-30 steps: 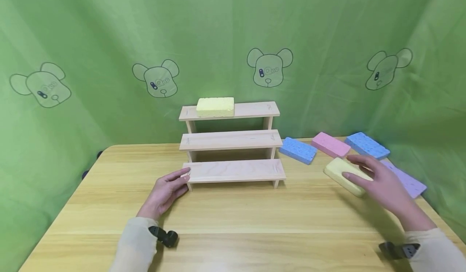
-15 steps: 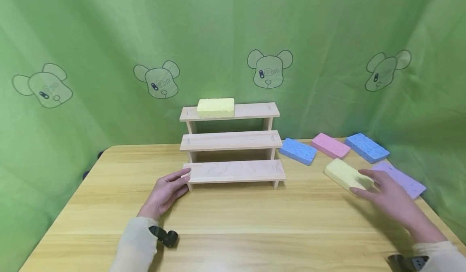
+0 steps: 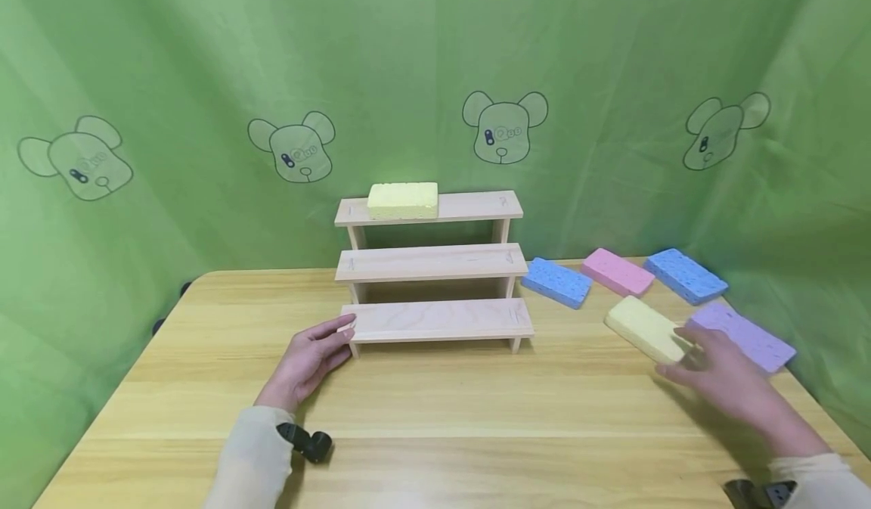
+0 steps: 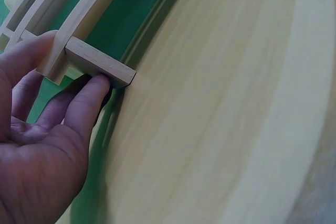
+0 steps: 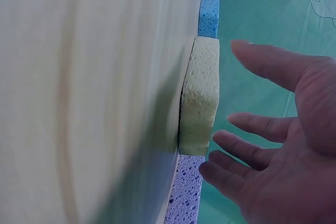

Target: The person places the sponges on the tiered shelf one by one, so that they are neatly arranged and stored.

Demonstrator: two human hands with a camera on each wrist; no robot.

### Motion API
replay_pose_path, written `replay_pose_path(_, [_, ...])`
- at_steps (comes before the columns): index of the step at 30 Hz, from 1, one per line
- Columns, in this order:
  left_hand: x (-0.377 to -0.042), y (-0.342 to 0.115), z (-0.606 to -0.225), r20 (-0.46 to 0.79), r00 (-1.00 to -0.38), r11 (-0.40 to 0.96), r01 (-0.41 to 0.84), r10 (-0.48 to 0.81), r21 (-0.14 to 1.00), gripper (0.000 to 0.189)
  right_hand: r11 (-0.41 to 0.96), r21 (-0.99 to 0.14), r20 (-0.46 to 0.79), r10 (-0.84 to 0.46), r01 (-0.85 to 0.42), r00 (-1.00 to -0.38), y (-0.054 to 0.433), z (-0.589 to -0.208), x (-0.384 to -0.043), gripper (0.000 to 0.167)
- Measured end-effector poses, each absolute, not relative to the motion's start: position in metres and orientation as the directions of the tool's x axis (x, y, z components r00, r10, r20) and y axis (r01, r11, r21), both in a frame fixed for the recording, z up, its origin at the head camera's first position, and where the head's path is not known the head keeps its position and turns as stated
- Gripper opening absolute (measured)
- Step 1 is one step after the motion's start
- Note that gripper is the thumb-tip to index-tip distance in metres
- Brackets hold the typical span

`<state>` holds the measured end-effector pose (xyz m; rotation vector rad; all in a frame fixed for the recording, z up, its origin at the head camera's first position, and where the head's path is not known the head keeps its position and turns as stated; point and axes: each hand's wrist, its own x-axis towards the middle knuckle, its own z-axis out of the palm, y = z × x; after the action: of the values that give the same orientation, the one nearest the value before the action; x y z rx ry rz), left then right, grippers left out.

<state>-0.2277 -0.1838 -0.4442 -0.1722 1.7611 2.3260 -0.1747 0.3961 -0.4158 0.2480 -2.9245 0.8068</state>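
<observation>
A pale wooden three-step stand (image 3: 435, 320) is on the table, with a yellow sponge (image 3: 403, 201) lying on its top step. My left hand (image 3: 311, 359) grips the left end of the lowest step; in the left wrist view its fingers (image 4: 86, 100) bear on the end leg and the board. At the right, my right hand (image 3: 724, 377) hovers with spread fingers at the near end of a second yellow sponge (image 3: 643, 327), which lies on the table. In the right wrist view, fingers and thumb are apart from that sponge (image 5: 202, 87).
Behind the second yellow sponge lie a blue sponge (image 3: 556, 283), a pink sponge (image 3: 618, 271) and another blue sponge (image 3: 686, 275). A purple sponge (image 3: 745, 336) lies close by the right hand. A green curtain (image 3: 408, 55) hangs around the table's (image 3: 435, 433) back and sides.
My right hand has drawn back off the yellow sponge, rightward and toward me, leaving it on the table. More of the purple sponge shows. My left hand has stayed put.
</observation>
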Motion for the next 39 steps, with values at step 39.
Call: replay_pose_path(39, [-0.228, -0.183, -0.445, -0.217, -0.972, -0.256, -0.234, 0.094, 0.938, 0.048, 0.900, -0.429, 0.031, -0.065, -0.072, -0.997, 0.404, -0.412, -0.191, 0.076])
